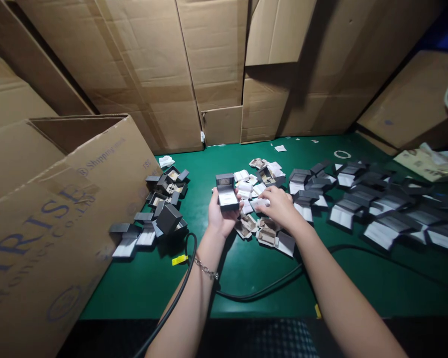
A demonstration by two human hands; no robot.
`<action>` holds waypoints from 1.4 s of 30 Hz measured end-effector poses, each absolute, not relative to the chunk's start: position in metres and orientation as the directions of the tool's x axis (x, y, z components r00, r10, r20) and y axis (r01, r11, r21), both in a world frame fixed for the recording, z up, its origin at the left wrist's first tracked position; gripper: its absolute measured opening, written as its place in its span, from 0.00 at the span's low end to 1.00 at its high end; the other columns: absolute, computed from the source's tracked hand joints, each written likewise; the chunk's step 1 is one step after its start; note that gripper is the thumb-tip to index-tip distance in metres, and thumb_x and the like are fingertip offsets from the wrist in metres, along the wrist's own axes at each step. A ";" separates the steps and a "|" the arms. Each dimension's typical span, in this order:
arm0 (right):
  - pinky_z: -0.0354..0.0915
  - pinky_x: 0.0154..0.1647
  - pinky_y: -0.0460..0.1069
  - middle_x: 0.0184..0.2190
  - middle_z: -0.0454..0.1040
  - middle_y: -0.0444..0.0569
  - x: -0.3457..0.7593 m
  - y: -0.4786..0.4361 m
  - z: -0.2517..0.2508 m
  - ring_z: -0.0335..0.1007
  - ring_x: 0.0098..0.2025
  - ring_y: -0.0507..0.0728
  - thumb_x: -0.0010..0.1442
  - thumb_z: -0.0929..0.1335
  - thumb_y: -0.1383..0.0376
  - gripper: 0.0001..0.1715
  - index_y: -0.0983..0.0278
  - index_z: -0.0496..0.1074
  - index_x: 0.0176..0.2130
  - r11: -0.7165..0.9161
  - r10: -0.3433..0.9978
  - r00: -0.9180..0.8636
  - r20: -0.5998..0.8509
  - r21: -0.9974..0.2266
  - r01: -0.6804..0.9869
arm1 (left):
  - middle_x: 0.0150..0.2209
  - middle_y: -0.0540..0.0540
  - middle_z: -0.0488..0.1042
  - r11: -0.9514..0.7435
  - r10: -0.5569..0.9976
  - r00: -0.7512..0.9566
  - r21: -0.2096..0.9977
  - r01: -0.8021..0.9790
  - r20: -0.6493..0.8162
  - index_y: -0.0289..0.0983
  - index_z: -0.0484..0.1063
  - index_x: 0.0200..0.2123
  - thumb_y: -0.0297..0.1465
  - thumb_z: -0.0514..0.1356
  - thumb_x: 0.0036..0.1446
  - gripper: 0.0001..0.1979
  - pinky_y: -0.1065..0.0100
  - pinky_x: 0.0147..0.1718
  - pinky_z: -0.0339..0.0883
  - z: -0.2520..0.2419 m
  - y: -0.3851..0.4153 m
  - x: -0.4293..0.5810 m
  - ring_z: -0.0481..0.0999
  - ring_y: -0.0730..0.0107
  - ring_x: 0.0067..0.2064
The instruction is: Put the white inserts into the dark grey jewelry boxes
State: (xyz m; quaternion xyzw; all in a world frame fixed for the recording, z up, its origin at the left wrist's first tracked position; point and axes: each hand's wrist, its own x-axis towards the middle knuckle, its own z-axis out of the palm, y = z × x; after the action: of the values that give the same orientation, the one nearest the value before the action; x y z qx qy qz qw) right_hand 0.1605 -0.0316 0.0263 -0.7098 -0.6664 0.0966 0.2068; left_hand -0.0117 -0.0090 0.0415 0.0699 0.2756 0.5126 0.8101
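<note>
Cradling an open box [227, 194], the left hand [223, 219] sits left of the right hand [280, 205], which pinches a white piece [260, 204].

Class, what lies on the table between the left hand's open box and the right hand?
The head view shows loose white pieces between the open box and the right hand.

One open black hinged box [227, 191] in the left grip [217, 219], one small white piece [261, 203] in the right grip [280, 205]; nearer the wearer, two yellow labels [179, 259]; rightward, one flat pale ring [342, 157], at least eight blurred black boxes [383, 205].
</note>
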 end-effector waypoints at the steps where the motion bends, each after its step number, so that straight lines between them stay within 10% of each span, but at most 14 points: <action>1: 0.62 0.43 0.55 0.38 0.74 0.51 0.160 -0.031 0.029 0.69 0.43 0.62 0.52 0.68 0.64 0.05 0.61 0.73 0.33 -0.025 0.985 0.109 0.132 -0.516 0.856 | 0.30 0.42 0.76 0.468 0.867 0.325 0.395 -0.790 -0.377 0.30 0.73 0.40 0.41 0.47 0.66 0.22 0.69 0.24 0.73 0.041 -0.010 -0.011 0.76 0.69 0.26; 6: 0.64 0.25 0.50 0.26 0.71 0.44 0.155 -0.028 0.036 0.72 0.27 0.57 0.54 0.65 0.56 0.13 0.60 0.65 0.37 -0.020 0.930 0.356 0.088 -0.956 0.292 | 0.30 0.41 0.77 0.470 0.864 0.321 0.393 -0.790 -0.388 0.28 0.73 0.44 0.41 0.47 0.66 0.23 0.70 0.25 0.74 0.040 -0.012 -0.008 0.77 0.69 0.27; 13: 0.70 0.23 0.44 0.27 0.73 0.40 0.146 -0.029 0.044 0.74 0.25 0.52 0.36 0.77 0.61 0.31 0.60 0.62 0.38 -0.054 0.944 0.302 -0.132 -0.966 -0.255 | 0.28 0.39 0.76 0.492 0.848 0.317 0.408 -0.769 -0.425 0.25 0.72 0.48 0.41 0.46 0.66 0.25 0.71 0.25 0.73 0.040 -0.012 -0.006 0.76 0.69 0.26; 26: 0.66 0.20 0.43 0.21 0.71 0.37 0.133 -0.033 0.046 0.67 0.20 0.48 0.39 0.78 0.56 0.34 0.60 0.70 0.46 -0.038 0.971 0.206 -0.119 -0.933 -0.357 | 0.28 0.41 0.76 0.508 0.849 0.341 0.442 -0.740 -0.404 0.28 0.73 0.42 0.40 0.46 0.66 0.23 0.72 0.26 0.70 0.035 -0.015 -0.001 0.74 0.71 0.25; 42: 0.67 0.22 0.43 0.20 0.73 0.42 0.130 -0.032 0.042 0.69 0.21 0.49 0.35 0.79 0.62 0.21 0.64 0.74 0.30 -0.087 0.944 0.269 -0.190 -0.932 -0.351 | 0.36 0.41 0.77 0.504 0.858 0.354 0.477 -0.720 -0.373 0.31 0.71 0.46 0.35 0.49 0.65 0.17 0.67 0.34 0.71 0.030 -0.018 0.008 0.76 0.68 0.31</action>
State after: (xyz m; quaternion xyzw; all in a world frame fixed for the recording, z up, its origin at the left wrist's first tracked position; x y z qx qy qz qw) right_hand 0.1295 -0.0315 0.0424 -0.5117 -0.2898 0.5308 0.6103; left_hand 0.0078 -0.0184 0.0301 0.1158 0.2975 0.4842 0.8146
